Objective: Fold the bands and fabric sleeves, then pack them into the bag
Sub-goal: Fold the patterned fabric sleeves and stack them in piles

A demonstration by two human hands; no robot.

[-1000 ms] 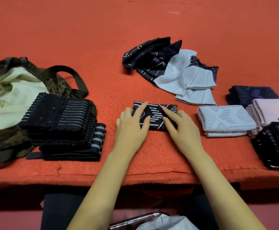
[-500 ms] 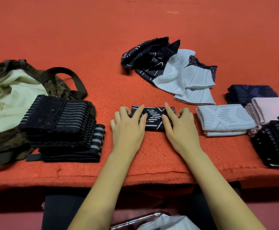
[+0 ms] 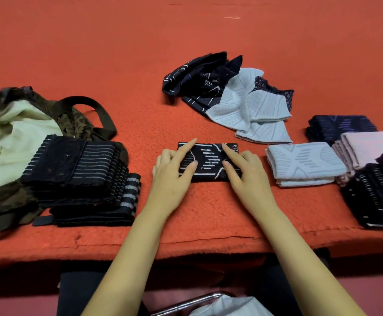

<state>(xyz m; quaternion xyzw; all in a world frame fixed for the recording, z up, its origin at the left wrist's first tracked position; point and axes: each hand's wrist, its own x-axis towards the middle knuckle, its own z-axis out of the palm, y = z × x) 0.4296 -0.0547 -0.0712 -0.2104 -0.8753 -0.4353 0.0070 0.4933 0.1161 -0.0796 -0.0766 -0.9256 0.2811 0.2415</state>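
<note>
Both flat-fingered, left hand (image 3: 172, 172) and right hand (image 3: 247, 174) press the folded sleeve (image 3: 208, 159); lifted loosely toward the nine-o'clock bag (image 3: 6, 135), it could unfold.

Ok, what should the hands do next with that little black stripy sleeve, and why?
Probably lift it onto the folded black stack on the right. The left hand and right hand press flat on the sleeve, which looks fully folded, and a crumpled heap behind awaits folding.

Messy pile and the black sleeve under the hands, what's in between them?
Nothing but bare red blanket, as the head view shows.
</note>
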